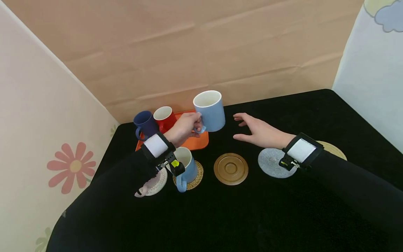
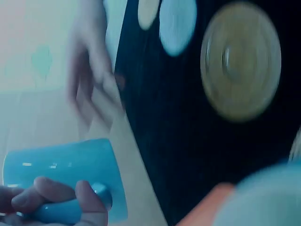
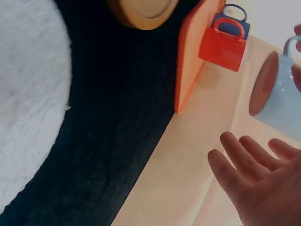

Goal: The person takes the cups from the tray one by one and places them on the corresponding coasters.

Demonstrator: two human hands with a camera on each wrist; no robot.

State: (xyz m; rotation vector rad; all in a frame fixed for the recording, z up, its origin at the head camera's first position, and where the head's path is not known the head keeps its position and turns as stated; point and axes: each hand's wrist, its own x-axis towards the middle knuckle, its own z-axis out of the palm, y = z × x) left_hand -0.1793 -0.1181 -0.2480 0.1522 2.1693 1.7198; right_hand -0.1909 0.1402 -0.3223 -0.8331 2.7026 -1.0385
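Note:
My left hand [image 1: 188,126] grips the handle of a light blue mug [image 1: 211,113] with a white inside, held upright in the air over the right end of an orange tray [image 1: 199,141]. In the left wrist view, fingers curl round the handle of that mug [image 2: 66,174]. To its right my right hand [image 1: 261,131] hovers apart from the mug, its fingers spread and nothing in them; the right wrist view has this hand [image 3: 263,183] just below the mug [image 3: 280,94]. A second light blue mug [image 1: 189,169] stands on a woven coaster [image 1: 199,175], partly behind the left wrist.
On the tray stand a dark blue mug [image 1: 146,122] and a red mug [image 1: 166,120]. A brown wooden coaster [image 1: 231,169], a grey round coaster [image 1: 272,162] and a beige coaster [image 1: 333,149] lie to the right. A patterned white coaster [image 1: 158,185] with a pink item [image 1: 141,191] is at left.

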